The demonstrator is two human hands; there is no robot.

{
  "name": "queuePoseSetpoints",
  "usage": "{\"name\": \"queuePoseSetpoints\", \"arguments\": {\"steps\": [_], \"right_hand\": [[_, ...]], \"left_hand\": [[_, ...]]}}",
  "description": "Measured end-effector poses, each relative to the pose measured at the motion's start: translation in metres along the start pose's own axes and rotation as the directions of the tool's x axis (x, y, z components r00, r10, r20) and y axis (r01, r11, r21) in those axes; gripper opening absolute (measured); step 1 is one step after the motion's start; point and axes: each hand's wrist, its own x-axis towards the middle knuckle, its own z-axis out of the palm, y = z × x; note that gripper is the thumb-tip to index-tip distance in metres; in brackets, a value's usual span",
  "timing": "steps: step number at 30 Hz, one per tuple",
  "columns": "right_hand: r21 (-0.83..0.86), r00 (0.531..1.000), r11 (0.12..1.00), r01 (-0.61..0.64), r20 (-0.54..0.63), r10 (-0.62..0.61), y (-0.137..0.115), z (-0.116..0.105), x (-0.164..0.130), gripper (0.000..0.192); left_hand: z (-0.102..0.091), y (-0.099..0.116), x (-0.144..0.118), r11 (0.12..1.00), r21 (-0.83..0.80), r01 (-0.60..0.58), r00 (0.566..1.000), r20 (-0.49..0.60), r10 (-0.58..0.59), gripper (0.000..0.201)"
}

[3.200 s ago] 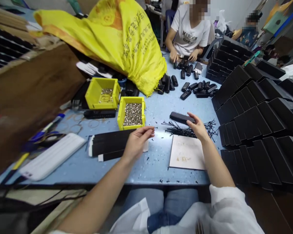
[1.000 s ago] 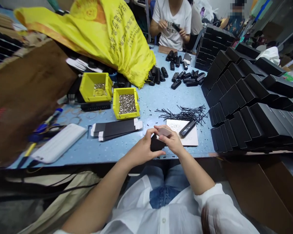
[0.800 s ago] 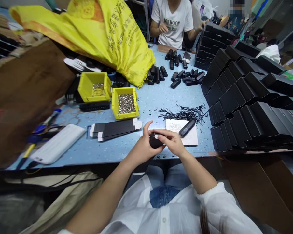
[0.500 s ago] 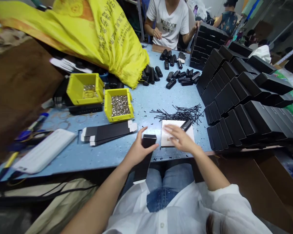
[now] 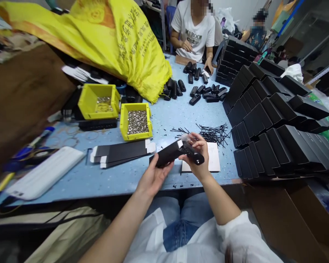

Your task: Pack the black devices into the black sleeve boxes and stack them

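At the near edge of the blue bench [image 5: 167, 109], the left hand [image 5: 153, 177] grips a long black carton sleeve [image 5: 167, 156] from below, fingers curled round its near end; the sleeve slants up to the right, its open flap end towards the right hand [image 5: 197, 160]. The right hand is closed on a small black device [image 5: 193, 155], held at the sleeve's open end and touching it; whether the device is partly inside cannot be told. Just beyond the right hand lies a white card [image 5: 214, 160], flat on the bench. Far of the card, a loose heap of thin black ties [image 5: 211, 132]. Left of the hands, a stack of flattened black cartons [image 5: 120, 153] with white flaps. Farther left, a white ribbed pad [image 5: 45, 177]. Far of the flat cartons, two yellow bins: the nearer yellow bin [image 5: 136, 122] filled with small metal parts, the farther yellow bin [image 5: 98, 102] holding fewer. At right, stacked rows of assembled black boxes [image 5: 274, 120]. Mid-bench, scattered black devices [image 5: 205, 93]. A yellow woven sack [image 5: 120, 44] rests far left. At the far end, a seated person in a white T-shirt [image 5: 197, 34].
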Motion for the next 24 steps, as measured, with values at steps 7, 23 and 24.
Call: {"name": "queuePoseSetpoints", "arguments": {"steps": [7, 23, 24], "right_hand": [[0.11, 0.987, 0.98, -0.163, 0.02, 0.162, 0.012, 0.02, 0.026, 0.068], [-0.742, 0.822, 0.651, 0.16, 0.465, 0.328, 0.118, 0.032, 0.123, 0.008], [-0.734, 0.807, 0.657, 0.17, 0.487, 0.335, 0.119, 0.03, 0.123, 0.008]], "left_hand": [[-0.027, 0.006, -0.006, 0.97, 0.241, 0.008, 0.992, 0.118, -0.037, 0.034], [-0.053, 0.013, 0.001, -0.085, 0.865, -0.494, 0.718, 0.46, 0.522, 0.066], [-0.052, 0.012, 0.003, -0.092, 0.862, -0.499, 0.722, 0.472, 0.505, 0.066]]}}
